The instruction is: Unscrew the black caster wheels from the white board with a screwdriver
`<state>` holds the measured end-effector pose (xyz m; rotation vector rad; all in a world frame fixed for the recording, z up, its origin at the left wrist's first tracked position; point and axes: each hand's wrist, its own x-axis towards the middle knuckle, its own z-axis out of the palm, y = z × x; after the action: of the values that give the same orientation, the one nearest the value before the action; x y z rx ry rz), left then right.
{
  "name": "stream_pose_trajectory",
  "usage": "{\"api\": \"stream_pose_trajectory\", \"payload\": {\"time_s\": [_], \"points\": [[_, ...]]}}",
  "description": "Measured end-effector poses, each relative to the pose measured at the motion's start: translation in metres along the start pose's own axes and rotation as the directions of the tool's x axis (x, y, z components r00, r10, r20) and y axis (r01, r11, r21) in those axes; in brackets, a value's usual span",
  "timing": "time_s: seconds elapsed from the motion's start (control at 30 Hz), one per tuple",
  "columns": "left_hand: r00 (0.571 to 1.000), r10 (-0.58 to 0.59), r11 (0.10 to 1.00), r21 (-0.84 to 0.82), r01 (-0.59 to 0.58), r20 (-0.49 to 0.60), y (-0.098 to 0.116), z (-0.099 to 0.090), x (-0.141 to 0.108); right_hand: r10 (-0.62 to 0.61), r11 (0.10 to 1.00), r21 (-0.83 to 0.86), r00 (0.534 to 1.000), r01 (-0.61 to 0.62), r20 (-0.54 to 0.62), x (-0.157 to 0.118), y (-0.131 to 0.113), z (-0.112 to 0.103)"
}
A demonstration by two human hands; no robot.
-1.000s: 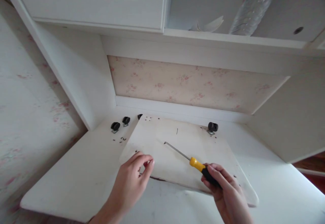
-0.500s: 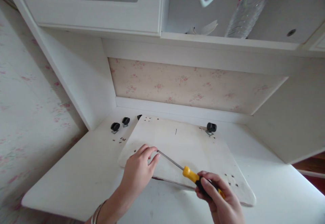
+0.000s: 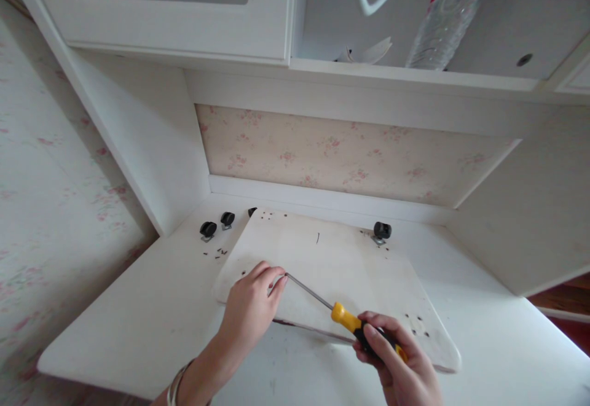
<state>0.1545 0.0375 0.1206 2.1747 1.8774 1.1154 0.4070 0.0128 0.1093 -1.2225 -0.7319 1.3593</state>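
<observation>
My right hand is wrapped around the yellow and black handle of a screwdriver. Its metal shaft slants up and left to my left hand, where thumb and forefinger pinch together right at the tip. Whatever small piece sits between those fingertips is too small to make out. Both hands are above a white board with rounded corners, lying on the desk. Groups of dark screw holes mark its corners. A black caster wheel with a metal plate stands at the board's far right corner.
Two more black casters, one nearer and one farther, lie on the white desk left of the board, beside several small dark screws. Overhead, a cabinet shelf holds a plastic bottle and a white cable.
My left thumb has closed up toward the forefinger at the screwdriver's tip. The right hand keeps the same grip, and the view has shifted very slightly.
</observation>
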Motion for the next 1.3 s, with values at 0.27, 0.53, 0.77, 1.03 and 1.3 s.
{"api": "stream_pose_trajectory", "payload": {"time_s": [0.27, 0.53, 0.77, 1.03, 1.3], "points": [[0.998, -0.030, 1.000, -0.006, 0.030, 0.062, -0.002, 0.002, -0.001, -0.006, 1.000, 0.001, 1.000, 0.006, 0.005, -0.002, -0.001, -0.001], [0.995, -0.069, 0.998, 0.003, 0.069, 0.076, -0.005, 0.002, 0.000, -0.008, 1.000, -0.003, 0.999, 0.008, 0.033, -0.001, 0.005, -0.001], [0.999, -0.030, 0.999, 0.021, 0.029, 0.039, -0.010, 0.003, -0.004, -0.007, 1.000, -0.011, 1.000, 0.007, 0.030, -0.002, 0.006, -0.005], [0.982, -0.127, 0.990, 0.036, 0.133, -0.139, -0.080, -0.033, -0.009, -0.019, 1.000, -0.013, 0.994, 0.018, -0.104, 0.009, -0.002, -0.031], [0.913, -0.394, 0.862, 0.301, 0.407, -0.105, -0.181, -0.035, -0.029, -0.134, 0.745, -0.665, 0.988, 0.050, -0.076, 0.005, -0.018, -0.062]]}}
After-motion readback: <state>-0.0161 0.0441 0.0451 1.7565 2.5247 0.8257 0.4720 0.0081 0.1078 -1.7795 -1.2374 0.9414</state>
